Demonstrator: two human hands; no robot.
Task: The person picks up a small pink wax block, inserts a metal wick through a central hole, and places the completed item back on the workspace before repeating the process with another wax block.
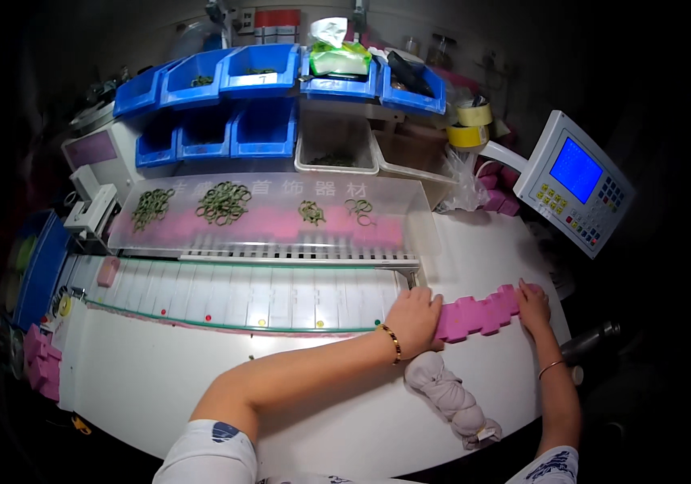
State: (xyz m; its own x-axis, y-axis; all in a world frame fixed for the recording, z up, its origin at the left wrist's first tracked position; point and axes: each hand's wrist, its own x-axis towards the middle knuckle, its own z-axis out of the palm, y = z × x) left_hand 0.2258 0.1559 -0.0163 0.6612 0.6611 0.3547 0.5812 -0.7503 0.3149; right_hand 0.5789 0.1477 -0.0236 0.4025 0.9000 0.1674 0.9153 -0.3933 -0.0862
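Note:
A pink strip with notched, stepped edges lies on the right side of the white table, a row of foam-like blocks by its look. My left hand is closed around its left end. At the other end, the fingers of my right hand grip the strip from the right. Just below my left hand is a twisted, knotted bundle of grey cloth. The fingertips of both hands are partly hidden behind the strip.
Behind the glass-edged white panel stands a clear tray holding several piles of green rings. Blue bins rise at the back. A control panel with a blue screen juts in at right; a dark cylinder sits beyond my right wrist.

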